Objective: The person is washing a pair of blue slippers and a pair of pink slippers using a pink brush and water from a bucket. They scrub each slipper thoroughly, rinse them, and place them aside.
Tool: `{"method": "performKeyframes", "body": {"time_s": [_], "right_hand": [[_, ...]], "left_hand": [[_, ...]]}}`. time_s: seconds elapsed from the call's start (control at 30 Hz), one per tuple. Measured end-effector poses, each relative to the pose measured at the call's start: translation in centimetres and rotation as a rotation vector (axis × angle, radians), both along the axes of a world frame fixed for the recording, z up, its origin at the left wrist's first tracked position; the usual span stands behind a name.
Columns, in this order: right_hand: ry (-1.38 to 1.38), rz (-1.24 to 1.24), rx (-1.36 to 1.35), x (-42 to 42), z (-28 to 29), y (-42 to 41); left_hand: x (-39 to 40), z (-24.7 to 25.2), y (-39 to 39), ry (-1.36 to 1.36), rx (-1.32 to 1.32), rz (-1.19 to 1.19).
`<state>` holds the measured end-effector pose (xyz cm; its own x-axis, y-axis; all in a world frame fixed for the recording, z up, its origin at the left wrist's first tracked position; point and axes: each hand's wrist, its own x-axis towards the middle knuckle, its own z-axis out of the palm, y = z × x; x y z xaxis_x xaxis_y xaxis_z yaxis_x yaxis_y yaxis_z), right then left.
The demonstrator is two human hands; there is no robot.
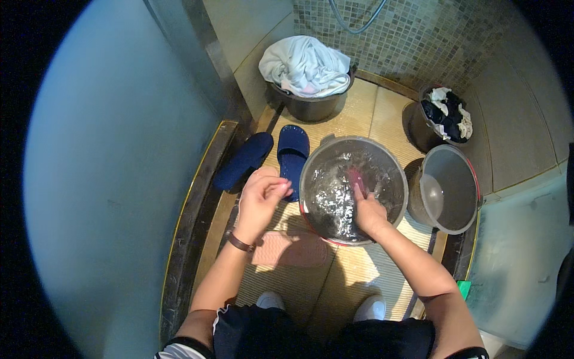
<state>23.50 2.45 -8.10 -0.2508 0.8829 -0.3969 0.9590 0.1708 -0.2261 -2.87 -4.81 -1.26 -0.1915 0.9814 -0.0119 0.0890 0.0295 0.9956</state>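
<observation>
A round grey bucket (305, 179) of rippling water stands before me. My right hand (371, 213) reaches into it, fingers on a dark red ribbed item (356, 177) whose full shape is blurred by the water. Left of the bucket, my left hand (262, 202) is raised with loosely curled fingers, and no object shows in it. Beneath and around that hand are navy slippers (291, 157) and a pink slipper (265, 172). Another pink slipper (289, 249), partly in shadow, lies sole up or flat below the bucket's left side; which, I cannot tell.
A bucket heaped with pale cloth (307, 65) stands at the back. To the right are a bucket of dark and white cloths (448, 116) and a tilted grey bucket (453, 193). A raised dark sill (193, 229) and frosted glass (116, 179) bound the left. A hose (354, 30) hangs above.
</observation>
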Motion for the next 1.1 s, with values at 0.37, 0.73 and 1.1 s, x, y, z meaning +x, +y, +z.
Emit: {"method": "performKeyframes", "body": {"time_s": [0.37, 0.73, 1.1], "right_hand": [[0.153, 0.200, -0.139, -1.4, -0.2, -0.5], [0.620, -0.043, -0.402, 0.7, 1.4, 1.2], [0.727, 0.210, 0.280, -5.0, 11.9, -4.5]], "left_hand": [[4.9, -15.0, -10.8, 1.523, -0.194, -0.449], [-1.2, 2.8, -3.6, 0.854, -0.410, -0.203], [2.3, 4.7, -0.2, 0.673, -0.096, 0.130]]}}
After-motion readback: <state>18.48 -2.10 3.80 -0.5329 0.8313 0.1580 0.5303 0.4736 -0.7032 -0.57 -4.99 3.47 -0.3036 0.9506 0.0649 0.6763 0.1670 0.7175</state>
